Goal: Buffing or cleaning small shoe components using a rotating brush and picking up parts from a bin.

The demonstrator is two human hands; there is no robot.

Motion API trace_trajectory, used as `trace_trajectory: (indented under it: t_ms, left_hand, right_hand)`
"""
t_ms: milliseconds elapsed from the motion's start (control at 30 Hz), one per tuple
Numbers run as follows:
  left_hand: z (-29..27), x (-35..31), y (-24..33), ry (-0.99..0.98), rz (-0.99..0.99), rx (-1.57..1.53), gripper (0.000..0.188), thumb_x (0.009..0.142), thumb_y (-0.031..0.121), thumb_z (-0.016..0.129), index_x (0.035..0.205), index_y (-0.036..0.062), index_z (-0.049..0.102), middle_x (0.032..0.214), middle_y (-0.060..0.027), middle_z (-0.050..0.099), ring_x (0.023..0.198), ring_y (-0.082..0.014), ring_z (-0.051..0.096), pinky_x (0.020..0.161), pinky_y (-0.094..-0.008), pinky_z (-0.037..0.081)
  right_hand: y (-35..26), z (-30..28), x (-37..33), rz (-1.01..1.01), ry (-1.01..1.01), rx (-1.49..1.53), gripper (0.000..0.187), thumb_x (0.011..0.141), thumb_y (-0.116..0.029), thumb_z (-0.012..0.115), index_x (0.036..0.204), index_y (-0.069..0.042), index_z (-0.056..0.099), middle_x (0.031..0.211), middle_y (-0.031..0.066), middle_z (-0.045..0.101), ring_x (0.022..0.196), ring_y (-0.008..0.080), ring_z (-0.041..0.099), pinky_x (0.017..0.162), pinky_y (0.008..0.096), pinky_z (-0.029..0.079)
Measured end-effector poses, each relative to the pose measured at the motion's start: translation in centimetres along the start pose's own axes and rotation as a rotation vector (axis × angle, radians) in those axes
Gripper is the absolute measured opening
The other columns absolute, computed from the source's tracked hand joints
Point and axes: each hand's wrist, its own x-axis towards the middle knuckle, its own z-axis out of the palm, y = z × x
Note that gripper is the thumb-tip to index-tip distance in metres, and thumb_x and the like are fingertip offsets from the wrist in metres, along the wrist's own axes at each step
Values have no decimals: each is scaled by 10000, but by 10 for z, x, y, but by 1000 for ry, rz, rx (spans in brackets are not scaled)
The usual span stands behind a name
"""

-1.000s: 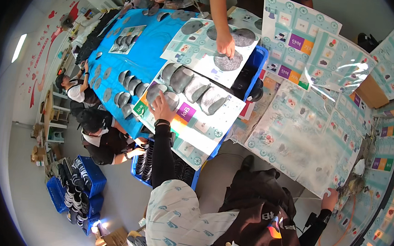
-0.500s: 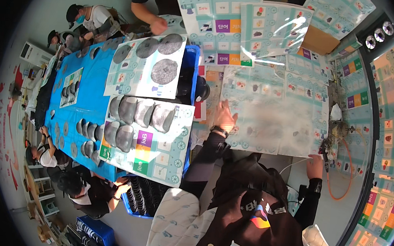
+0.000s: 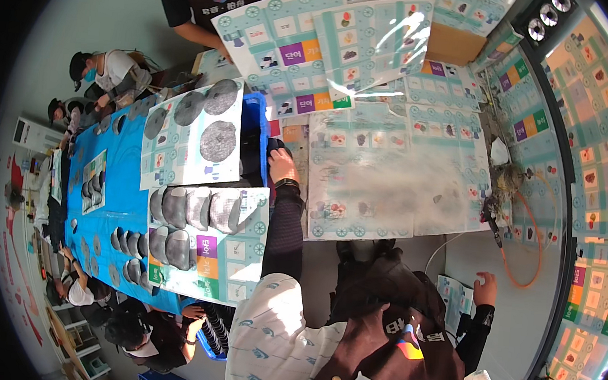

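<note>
head view, and the sheet-covered worktable (image 3: 392,161) spreads widest, the blue-topped table (image 3: 121,200) off to its left! next, a printed board (image 3: 249,257) carrying grey curved pads (image 3: 199,207) (two rows), then a blue crate (image 3: 262,126) between the tables. a black piece (image 3: 277,145) sits at its rim, left hand (image 3: 283,168) right there, grip hidden, can't tell! right hand (image 3: 484,290), fingers loosely parted, hangs empty.

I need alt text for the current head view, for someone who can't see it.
A person's left hand is at a dark piece beside a blue bin; the right hand hangs apparently empty. Curved grey pieces lie on a printed board at left, with a dusty worktable at right.
</note>
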Motion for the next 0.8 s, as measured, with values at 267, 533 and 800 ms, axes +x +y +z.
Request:
trace_trajectory:
  t_ms: [267, 533, 800]
  left_hand:
    - [-145, -32, 55, 215, 226, -602, 82, 746, 86, 708, 821, 77, 675, 829, -112, 654, 868, -333, 620, 763, -433, 511]
    - [-294, -73, 221, -694, 788, -1317, 150, 831, 56, 728, 957, 3, 669, 900, -112, 653, 871, -271, 670, 800, -349, 524]
    - [-256, -170, 370, -1257, -553, -1765, 583, 961, 348, 688, 1385, 12, 470, 1333, -117, 574, 1192, -251, 593, 934, -411, 535]
  right_hand:
    - [-33, -16, 54, -107, -69, 213, 251, 814, -96, 646, 1061, -65, 672, 1092, 172, 641, 1037, 389, 608, 872, 442, 507]
    - [-181, -32, 138, -719, -285, 559, 534, 822, -222, 753, 1274, -17, 556, 1174, 192, 629, 1088, 400, 605, 982, 420, 480]
    - [-44, 5, 248, 56, -656, 1182, 297, 885, -141, 723, 1104, 21, 603, 890, 95, 643, 848, 146, 616, 744, 327, 488]
